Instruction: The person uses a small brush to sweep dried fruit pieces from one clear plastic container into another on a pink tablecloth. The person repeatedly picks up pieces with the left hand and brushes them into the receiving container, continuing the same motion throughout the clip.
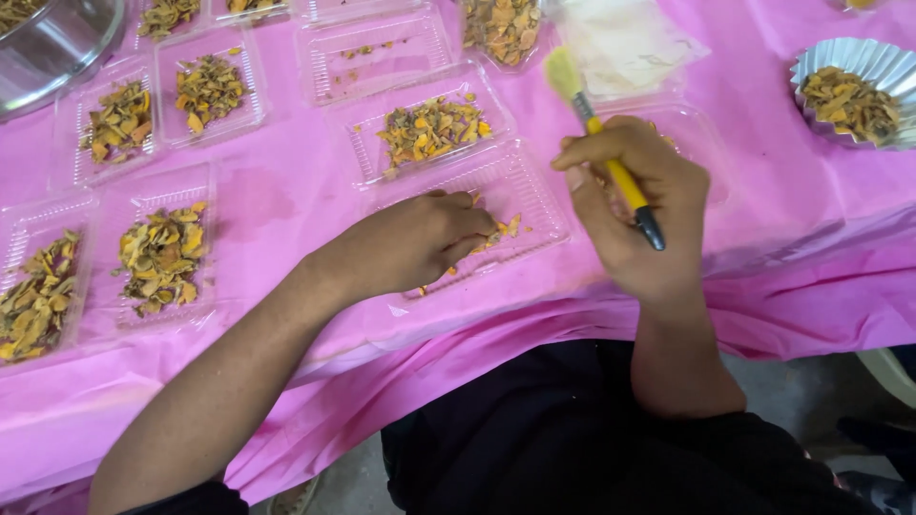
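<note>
My left hand (420,238) rests palm down in a clear plastic tray (530,195) near the table's front edge, its fingers over a few yellow-orange dried pieces (506,229). Whether it grips any piece is hidden. My right hand (639,215) is closed around a paintbrush with a yellow handle (611,157), bristles pointing up and away, black tip toward me. It hovers just right of that tray, over another clear tray (701,143).
Several clear trays of dried yellow-orange chips (162,257) lie across the pink table cover (286,191). A metal bowl (52,48) sits at the far left, a fluted foil cup of chips (854,95) at the right, a pale bag (625,43) behind the brush.
</note>
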